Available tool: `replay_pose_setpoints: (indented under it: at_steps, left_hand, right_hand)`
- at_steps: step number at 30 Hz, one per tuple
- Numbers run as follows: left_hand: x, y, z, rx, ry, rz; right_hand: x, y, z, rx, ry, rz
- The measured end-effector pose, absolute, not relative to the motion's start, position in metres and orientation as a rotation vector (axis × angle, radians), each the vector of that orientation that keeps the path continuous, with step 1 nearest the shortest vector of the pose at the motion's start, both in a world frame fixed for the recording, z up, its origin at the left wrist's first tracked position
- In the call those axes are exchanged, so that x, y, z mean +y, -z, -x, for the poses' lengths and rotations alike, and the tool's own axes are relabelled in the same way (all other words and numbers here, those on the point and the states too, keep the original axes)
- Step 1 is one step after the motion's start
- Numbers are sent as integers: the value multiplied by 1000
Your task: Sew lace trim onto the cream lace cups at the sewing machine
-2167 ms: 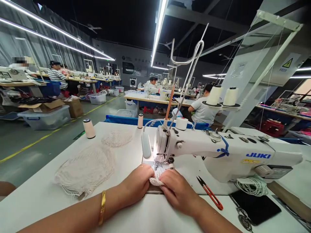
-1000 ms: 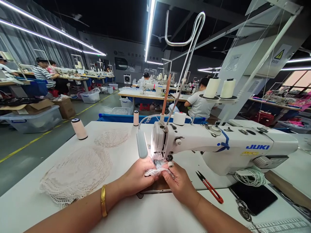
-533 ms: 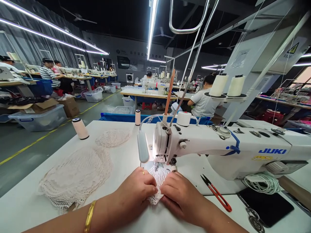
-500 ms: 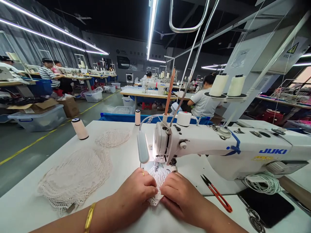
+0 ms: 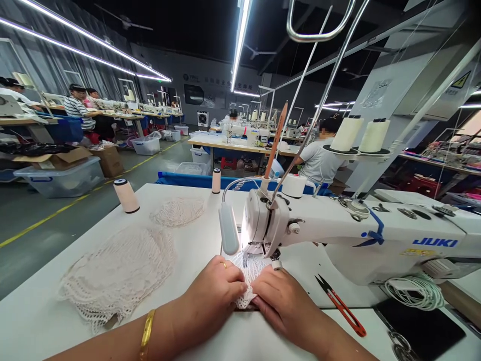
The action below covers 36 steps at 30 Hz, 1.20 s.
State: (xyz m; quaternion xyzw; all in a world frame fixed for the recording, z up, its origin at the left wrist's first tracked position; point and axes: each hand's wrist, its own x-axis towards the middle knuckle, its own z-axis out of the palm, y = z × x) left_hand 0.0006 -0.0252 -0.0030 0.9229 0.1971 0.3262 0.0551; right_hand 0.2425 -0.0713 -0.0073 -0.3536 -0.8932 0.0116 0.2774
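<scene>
A small piece of white net fabric (image 5: 248, 273) lies under the needle of a white JUKI sewing machine (image 5: 356, 235). My left hand (image 5: 216, 296), with a ring and a gold bangle on the wrist, pinches the net's left edge. My right hand (image 5: 283, 303) presses on its right side, fingers closed over it. Both hands sit on the white table (image 5: 45, 321) right in front of the presser foot.
A pile of net pieces (image 5: 116, 271) and a smaller one (image 5: 177, 210) lie at the left, with thread cones (image 5: 126, 195) behind. Red-handled snips (image 5: 340, 305) and a dark phone (image 5: 423, 331) lie at the right. Other people sew at tables farther back.
Both hands lifted the net piece at the needle a second ago, then laid it flat and spread it. Now they hold it slightly farther under the presser foot.
</scene>
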Motion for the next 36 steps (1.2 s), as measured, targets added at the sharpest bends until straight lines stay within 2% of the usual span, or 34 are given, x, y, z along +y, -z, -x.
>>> replay_pose_setpoints:
  at_steps: [8, 16, 21, 27, 36]
  left_hand:
    - [-14, 2, -2, 706, -931, -2822]
    - [-3, -16, -4, 777, -722, -2298]
    - [0, -21, -5, 863, -593, -2199]
    - [-3, -21, -6, 824, -657, -2260]
    - [-29, -9, 9, 533, -870, -2740]
  right_hand:
    - [-66, 9, -242, -2369, -12, 1037]
    - [-63, 9, -232, -2206, -38, 1076]
    - [-58, 8, -231, -2067, -127, 1115]
    - [-58, 10, -233, -2086, -83, 1076]
    - [-77, 3, -242, -2394, -37, 895]
